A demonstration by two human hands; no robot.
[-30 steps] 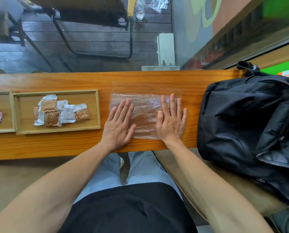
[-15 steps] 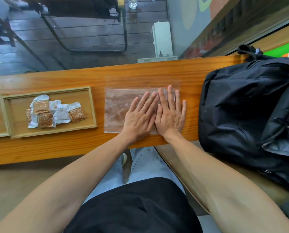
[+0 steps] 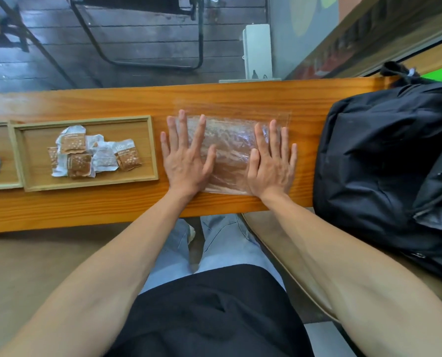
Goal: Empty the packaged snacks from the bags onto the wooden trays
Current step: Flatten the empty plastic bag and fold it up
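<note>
Lying flat under both hands (image 3: 186, 163): bag (image 3: 230, 153)

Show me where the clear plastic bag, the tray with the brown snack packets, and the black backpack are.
clear plastic bag (image 3: 231, 153): head view, bare middle between the hands.
wooden tray (image 3: 151, 148): head view, its right rim.
black backpack (image 3: 384, 155): head view, middle of its front panel.

- A black backpack (image 3: 384, 161) sits at the table's (image 3: 111, 207) right end.
- A white box (image 3: 258, 51) stands beyond the table's far edge.
- A black metal frame (image 3: 148, 63) rests on the dark plank floor (image 3: 47, 65).
</note>
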